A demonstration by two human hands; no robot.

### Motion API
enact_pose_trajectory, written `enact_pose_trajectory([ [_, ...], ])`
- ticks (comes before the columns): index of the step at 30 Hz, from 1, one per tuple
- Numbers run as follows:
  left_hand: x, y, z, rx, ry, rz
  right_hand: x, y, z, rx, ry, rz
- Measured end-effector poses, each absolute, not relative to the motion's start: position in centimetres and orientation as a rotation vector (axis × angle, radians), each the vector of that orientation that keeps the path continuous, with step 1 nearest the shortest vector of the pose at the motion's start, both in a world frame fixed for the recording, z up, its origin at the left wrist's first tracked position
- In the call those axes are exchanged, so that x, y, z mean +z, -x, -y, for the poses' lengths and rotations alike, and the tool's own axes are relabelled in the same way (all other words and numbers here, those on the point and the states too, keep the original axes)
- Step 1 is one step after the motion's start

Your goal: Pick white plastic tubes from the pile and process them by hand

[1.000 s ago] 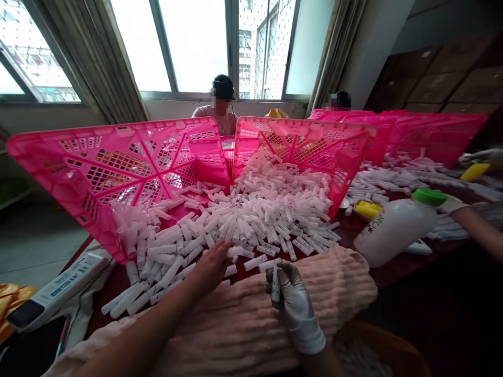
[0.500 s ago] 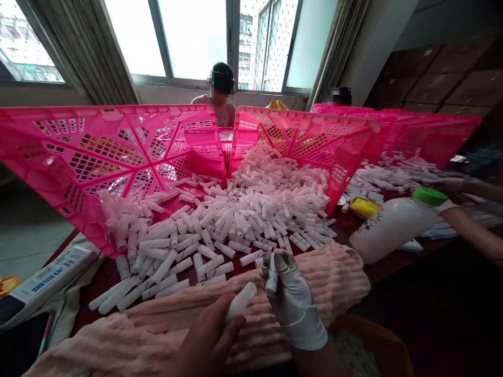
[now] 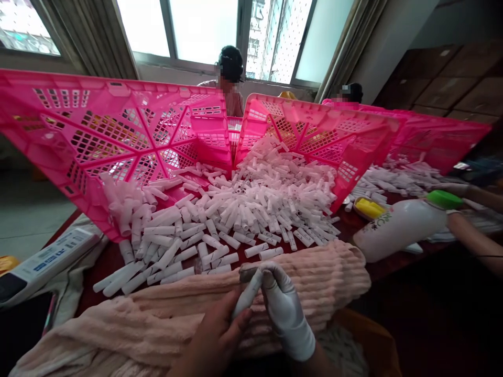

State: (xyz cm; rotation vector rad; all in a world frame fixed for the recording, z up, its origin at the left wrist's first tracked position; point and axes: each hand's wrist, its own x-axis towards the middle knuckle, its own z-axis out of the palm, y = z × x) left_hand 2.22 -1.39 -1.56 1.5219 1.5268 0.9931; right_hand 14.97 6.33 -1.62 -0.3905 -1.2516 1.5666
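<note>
The fingers of your left hand (image 3: 214, 332), which is bare, grip a white tube (image 3: 245, 298) between thumb and forefinger in the head view, the tube slanting up and away from you. The fingers of your gloved right hand (image 3: 286, 309) are pinched round its upper end, so both hands are on it together, held over a ribbed peach cloth (image 3: 322, 283). Your glove hides that end, so I cannot tell whether you hold one piece or two joined.

Beyond the cloth, a large pile of white tubes (image 3: 271, 201) spills onto the table (image 3: 348, 225) from the left pink crate (image 3: 155, 149) and the right pink crate (image 3: 298, 109), both tipped toward you. Many of the nearer ones carry dark markings.

As for progress, I judge that only the one piece is in work and that plenty lie loose. Low on your right, an orange bag (image 3: 379, 335) seems to hold more white pieces (image 3: 343, 343); whether those are done is too dim to tell. A white bottle (image 3: 404, 228) with a green cap leans to the right of the pile, near a yellow item (image 3: 369, 208) in a small dish.
</note>
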Motion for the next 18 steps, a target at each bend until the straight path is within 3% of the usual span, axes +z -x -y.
enact_pose_trajectory([
  [9, -1.8, -2.9, 0.8, 1.14, -1.902, -1.869, -1.1, -13.7, -5.9, 1.195, 0.522, 1.287],
  [18, -0.6, -2.9, 0.7, 0.911, -1.714, -1.773, -1.1, -15.1, -6.3, 1.425, 0.588, 1.226],
])
